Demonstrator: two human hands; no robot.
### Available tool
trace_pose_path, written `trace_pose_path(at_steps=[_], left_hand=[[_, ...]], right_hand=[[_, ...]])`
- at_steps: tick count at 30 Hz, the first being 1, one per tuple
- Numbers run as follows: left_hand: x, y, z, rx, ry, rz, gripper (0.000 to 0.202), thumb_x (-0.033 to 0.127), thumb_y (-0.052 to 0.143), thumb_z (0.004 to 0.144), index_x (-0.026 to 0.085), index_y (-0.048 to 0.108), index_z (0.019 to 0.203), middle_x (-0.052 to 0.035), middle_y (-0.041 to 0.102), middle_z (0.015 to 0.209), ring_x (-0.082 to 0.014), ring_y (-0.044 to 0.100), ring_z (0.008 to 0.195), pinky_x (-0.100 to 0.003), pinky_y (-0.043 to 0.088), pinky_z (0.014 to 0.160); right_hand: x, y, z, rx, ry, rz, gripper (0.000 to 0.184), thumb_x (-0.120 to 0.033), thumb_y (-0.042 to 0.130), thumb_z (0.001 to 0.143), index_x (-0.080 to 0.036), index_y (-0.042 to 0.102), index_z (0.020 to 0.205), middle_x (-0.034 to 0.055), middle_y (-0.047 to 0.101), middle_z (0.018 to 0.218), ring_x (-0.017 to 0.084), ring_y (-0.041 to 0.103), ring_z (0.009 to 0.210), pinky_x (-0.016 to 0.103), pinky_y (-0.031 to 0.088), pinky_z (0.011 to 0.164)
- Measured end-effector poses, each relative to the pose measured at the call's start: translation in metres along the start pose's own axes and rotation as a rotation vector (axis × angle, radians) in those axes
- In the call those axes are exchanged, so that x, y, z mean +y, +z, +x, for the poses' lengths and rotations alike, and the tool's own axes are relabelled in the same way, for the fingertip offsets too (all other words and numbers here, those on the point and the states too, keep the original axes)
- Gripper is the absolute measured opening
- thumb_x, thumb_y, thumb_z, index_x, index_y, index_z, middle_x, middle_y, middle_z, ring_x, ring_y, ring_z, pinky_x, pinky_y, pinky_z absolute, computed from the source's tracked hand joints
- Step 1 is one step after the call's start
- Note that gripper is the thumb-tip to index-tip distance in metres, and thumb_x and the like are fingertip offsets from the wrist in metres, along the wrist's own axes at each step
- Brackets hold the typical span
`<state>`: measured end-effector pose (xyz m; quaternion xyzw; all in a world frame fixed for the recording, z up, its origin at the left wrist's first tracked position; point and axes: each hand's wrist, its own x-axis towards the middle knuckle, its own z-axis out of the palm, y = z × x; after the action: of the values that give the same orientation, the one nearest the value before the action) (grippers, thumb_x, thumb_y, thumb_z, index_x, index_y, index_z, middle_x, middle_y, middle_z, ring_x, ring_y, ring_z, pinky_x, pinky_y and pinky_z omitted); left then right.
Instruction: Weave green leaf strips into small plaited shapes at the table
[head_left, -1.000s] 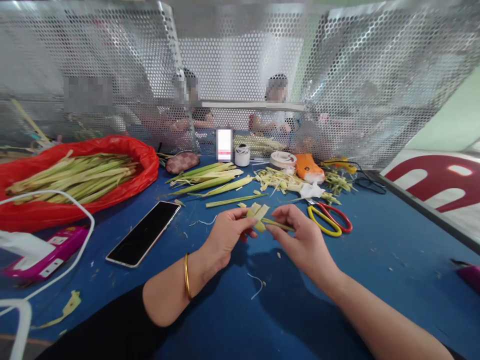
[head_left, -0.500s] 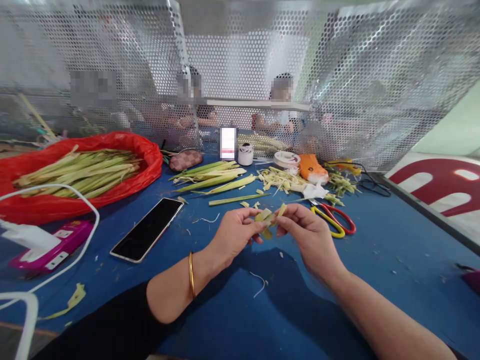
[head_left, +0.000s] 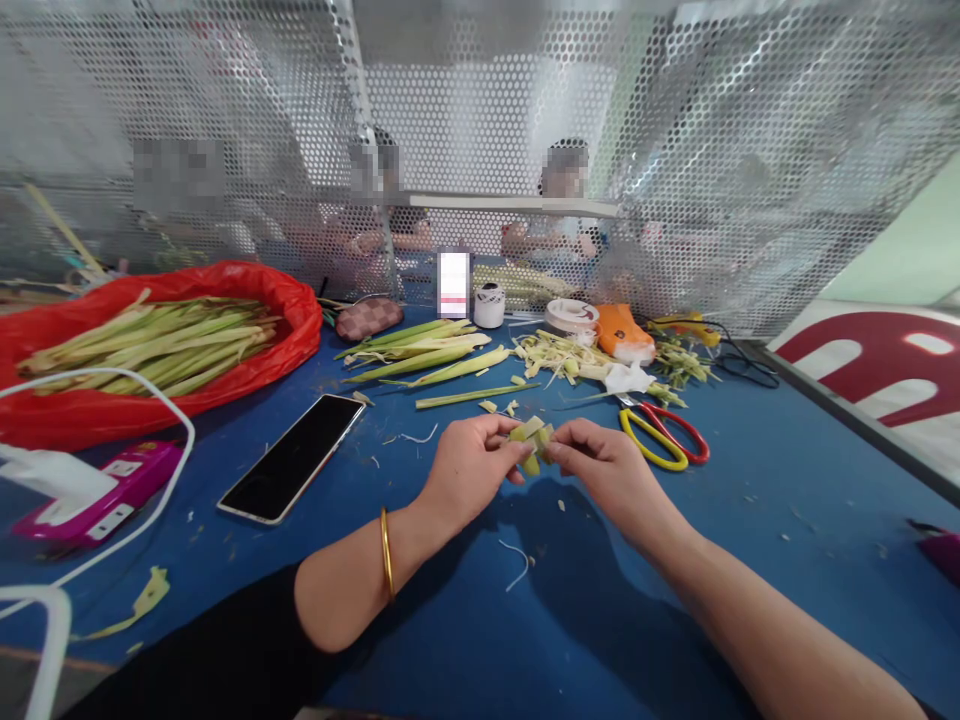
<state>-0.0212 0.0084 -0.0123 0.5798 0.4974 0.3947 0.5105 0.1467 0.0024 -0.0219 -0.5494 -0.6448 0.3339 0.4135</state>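
Note:
My left hand and my right hand meet over the blue table, both pinching a small folded piece of pale green leaf strip between fingertips. The left wrist carries a gold bangle. More long green leaf strips lie just beyond the hands, and a red bag at the left holds a pile of them.
A black phone lies left of my hands. Scissors with yellow and red handles lie at the right. Leaf scraps, an orange tool, a tape roll and a perforated metal screen stand behind. Other people sit beyond the screen.
The hands have come closer together, and the leaf strip that stuck out sideways is now folded into a compact piece between the fingertips.

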Motion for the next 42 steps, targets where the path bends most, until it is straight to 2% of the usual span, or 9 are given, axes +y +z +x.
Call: trace_pose_path(at_steps=[4, 10, 13, 16, 18, 24, 29, 35, 42], left_hand=[[-0.002, 0.001, 0.000, -0.006, 0.037, 0.052, 0.018, 0.023, 0.063, 0.075, 0.016, 0.072, 0.089, -0.0022, 0.069, 0.068, -0.0110, 0.057, 0.050, -0.023, 0.047, 0.055], [-0.007, 0.002, -0.002, -0.007, 0.091, 0.143, 0.018, 0.029, 0.065, 0.074, 0.020, 0.074, 0.086, -0.0032, 0.071, 0.072, -0.0154, 0.060, 0.059, -0.024, 0.045, 0.054], [-0.010, 0.001, -0.003, -0.002, 0.111, 0.146, 0.015, 0.028, 0.066, 0.073, 0.021, 0.075, 0.082, -0.0032, 0.071, 0.073, -0.0167, 0.061, 0.064, -0.024, 0.044, 0.056], [-0.010, 0.000, -0.002, -0.008, 0.124, 0.163, 0.014, 0.028, 0.064, 0.074, 0.021, 0.074, 0.081, -0.0031, 0.071, 0.072, -0.0163, 0.060, 0.063, -0.024, 0.043, 0.056], [-0.009, -0.001, -0.002, -0.030, 0.133, 0.176, 0.014, 0.027, 0.064, 0.074, 0.021, 0.074, 0.081, -0.0026, 0.070, 0.070, -0.0158, 0.059, 0.061, -0.024, 0.043, 0.055], [-0.004, 0.000, -0.004, -0.211, 0.084, 0.255, 0.014, 0.023, 0.058, 0.075, 0.019, 0.071, 0.077, -0.0011, 0.068, 0.064, -0.0136, 0.059, 0.053, -0.023, 0.044, 0.054], [0.004, -0.001, -0.007, -0.398, 0.034, 0.237, 0.012, 0.023, 0.058, 0.076, 0.017, 0.067, 0.071, -0.0002, 0.065, 0.060, -0.0123, 0.058, 0.051, -0.022, 0.044, 0.053], [0.009, -0.005, -0.007, -0.539, -0.022, 0.163, 0.011, 0.021, 0.059, 0.075, 0.016, 0.065, 0.067, 0.0008, 0.063, 0.058, -0.0097, 0.056, 0.048, -0.021, 0.043, 0.052], [0.008, -0.003, -0.007, -0.608, -0.244, -0.113, 0.029, 0.043, 0.065, 0.074, 0.015, 0.061, 0.073, -0.0030, 0.068, 0.067, -0.0117, 0.061, 0.054, -0.020, 0.042, 0.049]], right_hand=[[-0.001, 0.000, -0.001, -0.038, -0.025, -0.056, 0.025, -0.035, 0.058, 0.078, -0.019, 0.057, 0.059, -0.0022, 0.052, 0.056, 0.013, 0.045, 0.055, 0.025, 0.034, 0.051], [-0.005, 0.002, -0.008, 0.001, -0.003, -0.162, 0.020, -0.031, 0.054, 0.084, -0.020, 0.061, 0.069, -0.0011, 0.062, 0.054, 0.014, 0.055, 0.049, 0.026, 0.038, 0.049], [-0.004, 0.005, -0.007, 0.005, 0.042, 0.005, 0.017, -0.032, 0.058, 0.081, -0.020, 0.056, 0.070, -0.0003, 0.065, 0.059, 0.017, 0.064, 0.056, 0.027, 0.045, 0.053], [-0.002, 0.005, -0.004, -0.009, 0.089, 0.233, 0.019, -0.035, 0.063, 0.078, -0.020, 0.055, 0.085, -0.0014, 0.064, 0.064, 0.018, 0.066, 0.058, 0.028, 0.049, 0.055], [-0.002, 0.003, -0.003, -0.037, 0.077, 0.255, 0.026, -0.039, 0.062, 0.079, -0.019, 0.058, 0.094, -0.0018, 0.063, 0.065, 0.017, 0.065, 0.056, 0.028, 0.049, 0.054], [-0.007, -0.006, 0.000, -0.050, -0.003, 0.031, 0.021, -0.036, 0.064, 0.077, -0.018, 0.066, 0.067, -0.0020, 0.056, 0.059, 0.012, 0.049, 0.055, 0.025, 0.036, 0.051], [-0.007, -0.005, 0.000, -0.029, 0.028, 0.199, 0.017, -0.032, 0.068, 0.071, -0.018, 0.064, 0.062, -0.0020, 0.056, 0.060, 0.013, 0.047, 0.059, 0.026, 0.037, 0.055], [-0.003, 0.007, -0.004, 0.119, 0.041, 0.271, 0.017, -0.031, 0.067, 0.072, -0.018, 0.062, 0.063, -0.0015, 0.055, 0.062, 0.013, 0.045, 0.061, 0.028, 0.037, 0.059], [-0.007, 0.011, -0.004, 0.077, 0.159, 0.444, 0.026, -0.038, 0.070, 0.069, -0.017, 0.057, 0.059, -0.0059, 0.045, 0.051, 0.009, 0.036, 0.049, 0.023, 0.028, 0.047]])
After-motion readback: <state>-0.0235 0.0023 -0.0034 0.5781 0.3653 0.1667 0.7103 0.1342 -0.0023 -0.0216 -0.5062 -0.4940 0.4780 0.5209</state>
